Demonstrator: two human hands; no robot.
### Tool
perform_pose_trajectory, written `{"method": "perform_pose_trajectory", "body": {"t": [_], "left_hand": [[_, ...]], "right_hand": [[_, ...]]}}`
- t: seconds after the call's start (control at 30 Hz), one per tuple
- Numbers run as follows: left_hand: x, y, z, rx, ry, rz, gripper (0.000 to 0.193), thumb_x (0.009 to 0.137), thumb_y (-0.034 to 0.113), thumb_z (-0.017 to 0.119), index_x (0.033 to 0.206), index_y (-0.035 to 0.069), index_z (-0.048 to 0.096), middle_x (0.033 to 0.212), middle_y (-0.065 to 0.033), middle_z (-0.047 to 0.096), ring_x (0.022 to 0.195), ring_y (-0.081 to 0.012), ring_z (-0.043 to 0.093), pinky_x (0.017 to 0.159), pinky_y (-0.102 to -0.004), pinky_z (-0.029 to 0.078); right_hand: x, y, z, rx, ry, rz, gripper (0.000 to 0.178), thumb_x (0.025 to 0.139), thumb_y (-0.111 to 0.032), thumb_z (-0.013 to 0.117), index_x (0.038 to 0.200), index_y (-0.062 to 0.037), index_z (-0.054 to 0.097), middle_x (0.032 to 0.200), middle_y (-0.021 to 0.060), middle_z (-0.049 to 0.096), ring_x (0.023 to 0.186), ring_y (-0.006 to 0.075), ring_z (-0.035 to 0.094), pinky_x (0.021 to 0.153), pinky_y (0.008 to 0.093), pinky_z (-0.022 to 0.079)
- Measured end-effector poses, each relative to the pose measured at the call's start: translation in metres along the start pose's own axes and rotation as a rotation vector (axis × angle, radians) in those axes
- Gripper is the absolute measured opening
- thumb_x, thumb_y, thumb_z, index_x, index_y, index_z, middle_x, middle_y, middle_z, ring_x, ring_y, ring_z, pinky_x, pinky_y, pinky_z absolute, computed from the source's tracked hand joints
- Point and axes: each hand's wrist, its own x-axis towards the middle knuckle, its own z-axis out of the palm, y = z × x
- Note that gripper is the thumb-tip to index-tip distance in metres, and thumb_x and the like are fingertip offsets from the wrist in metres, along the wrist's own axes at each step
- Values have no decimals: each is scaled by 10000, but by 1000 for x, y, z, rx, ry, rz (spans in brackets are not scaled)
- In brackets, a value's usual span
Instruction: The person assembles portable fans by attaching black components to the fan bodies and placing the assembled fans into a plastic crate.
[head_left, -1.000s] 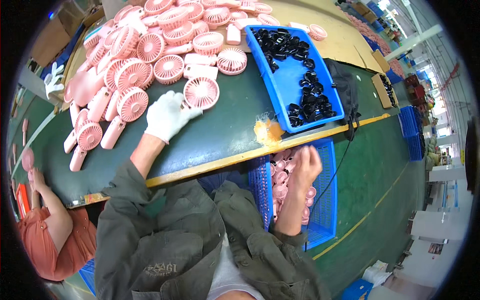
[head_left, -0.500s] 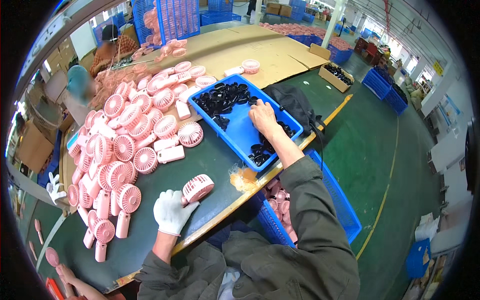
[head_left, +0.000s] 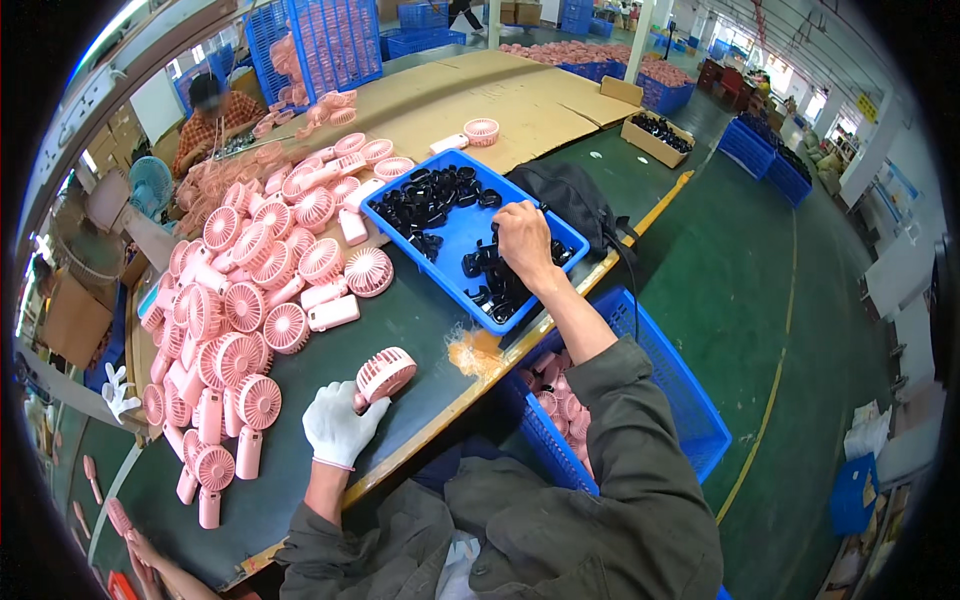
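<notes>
My left hand point(head_left: 342, 425), in a white glove, is closed around the handle of a pink handheld fan point(head_left: 386, 373). The fan's round, slotted head points up and to the right above the table. My bare right hand point(head_left: 524, 238) reaches into a blue tray point(head_left: 450, 245) at the table's right edge. Its fingers are bent downward and closed among small black plastic parts point(head_left: 487, 262); whatever lies between the fingertips is hidden. More black parts point(head_left: 440, 190) fill the tray's far left corner. A large heap of pink handheld fans point(head_left: 255, 300) covers the table on the left.
Below the table edge stands a blue crate point(head_left: 690, 400) with pink fans inside. A black bag point(head_left: 570, 205) lies against the tray. Flattened cardboard point(head_left: 480, 90) covers the table's far part. At lower left, a co-worker's hand point(head_left: 145, 548) holds a pink fan; another person sits at far left.
My right hand has shifted nearer within the tray and its fingers are more tightly bent. My left hand keeps the fan, almost unmoved. The whole view has shifted slightly.
</notes>
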Motion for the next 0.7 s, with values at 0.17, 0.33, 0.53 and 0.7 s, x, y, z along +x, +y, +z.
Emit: {"method": "perform_pose_trajectory", "body": {"t": [0.17,0.33,0.53,0.7], "left_hand": [[-3,4,-4,5,-28,-8,362,691,438,751,787,106,643,762,-62,611,731,-268,623,615,-399,499],[-10,-5,-1,-5,-7,18,359,686,415,774,779,104,622,762,-65,613,724,-265,628,582,-400,499],[-7,-7,5,-37,63,111,355,680,362,780,673,86,557,675,-80,600,653,-300,617,554,-406,478],[-13,-15,5,-142,95,11,341,713,346,761,618,77,574,600,-87,595,565,-299,603,526,-386,464]], "right_hand": [[-5,-31,-16,455,203,274,107,788,-10,581,821,-11,683,833,135,644,822,311,612,741,401,482],[-26,-107,-50,918,98,449,115,805,47,553,871,20,643,819,143,619,727,263,631,645,337,492],[-66,-182,-70,1152,-8,372,159,853,115,511,936,43,626,949,89,584,686,130,602,550,232,492],[-78,-215,-88,1173,-47,319,168,859,111,556,989,36,631,936,100,571,770,156,600,635,256,484]]}}
